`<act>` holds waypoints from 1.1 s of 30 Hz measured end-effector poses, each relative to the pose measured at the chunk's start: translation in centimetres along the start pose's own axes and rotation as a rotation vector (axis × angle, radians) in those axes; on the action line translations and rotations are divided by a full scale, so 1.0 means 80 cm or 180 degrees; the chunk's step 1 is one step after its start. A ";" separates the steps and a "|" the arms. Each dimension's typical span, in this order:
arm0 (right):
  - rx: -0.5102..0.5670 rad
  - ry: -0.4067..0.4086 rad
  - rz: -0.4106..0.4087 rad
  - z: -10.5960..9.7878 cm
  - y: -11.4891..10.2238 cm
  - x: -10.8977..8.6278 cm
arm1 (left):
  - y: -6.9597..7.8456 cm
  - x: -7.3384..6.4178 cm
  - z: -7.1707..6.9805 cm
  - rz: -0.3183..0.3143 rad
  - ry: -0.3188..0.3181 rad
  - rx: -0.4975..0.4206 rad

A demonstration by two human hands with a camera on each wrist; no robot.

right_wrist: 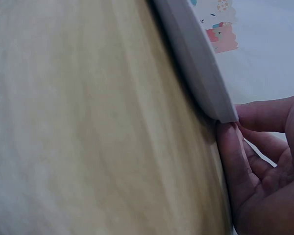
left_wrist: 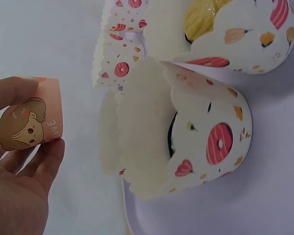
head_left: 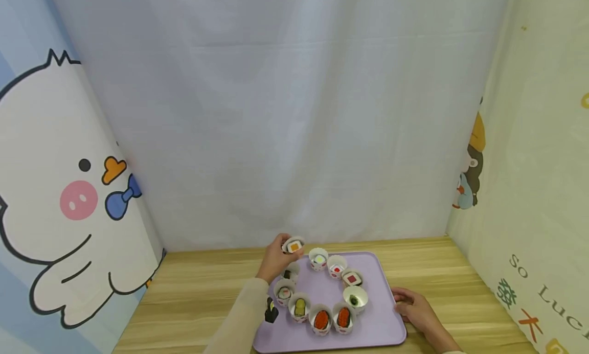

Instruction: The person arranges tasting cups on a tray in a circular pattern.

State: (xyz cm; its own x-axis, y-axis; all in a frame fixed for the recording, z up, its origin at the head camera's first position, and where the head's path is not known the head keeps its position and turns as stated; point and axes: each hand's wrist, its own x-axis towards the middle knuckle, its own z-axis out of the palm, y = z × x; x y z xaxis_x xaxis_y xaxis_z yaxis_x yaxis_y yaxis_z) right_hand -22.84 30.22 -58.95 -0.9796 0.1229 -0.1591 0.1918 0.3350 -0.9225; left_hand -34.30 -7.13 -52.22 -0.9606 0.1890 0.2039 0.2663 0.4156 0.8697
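Note:
My left hand (head_left: 274, 261) grips a small paper cup (head_left: 293, 245) above the far left corner of a lilac tray (head_left: 375, 328). Inside that cup sits a white sushi piece with an orange square on top. From the left wrist, the held cup (left_wrist: 50, 110) looks pink, with a cartoon girl and the word LOVE; the thumb and fingers are on its sides. At the tray's right edge, my right hand (head_left: 414, 308) pinches the rim (right_wrist: 228, 110) between thumb and finger, as the right wrist view shows.
Several paper cups with sushi pieces form a ring on the tray, among them two with red-orange tops (head_left: 321, 321) and one with a yellow-green piece (head_left: 300, 307). A black object (head_left: 271, 311) shows beside the left sleeve. The wooden table (head_left: 198, 297) meets a grey curtain behind.

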 end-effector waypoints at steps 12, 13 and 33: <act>0.0067 -0.0019 -0.0028 0.001 0.002 0.002 | -0.009 0.004 0.020 -0.0141 -0.0043 0.0035; 0.0062 -0.0014 -0.0030 0.001 0.002 0.001 | -0.010 0.004 0.021 -0.0122 -0.0045 0.0025; 0.0037 0.0054 0.0033 0.000 0.000 0.001 | -0.008 0.008 0.031 -0.0206 -0.0045 -0.0033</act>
State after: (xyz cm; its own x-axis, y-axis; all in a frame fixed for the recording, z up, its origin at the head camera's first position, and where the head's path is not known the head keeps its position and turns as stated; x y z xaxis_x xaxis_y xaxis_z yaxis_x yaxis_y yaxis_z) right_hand -22.89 30.23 -58.95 -0.9764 0.1420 -0.1626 0.2010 0.3228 -0.9249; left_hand -34.91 -5.08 -53.79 -0.9745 0.1747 0.1408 0.2029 0.4181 0.8854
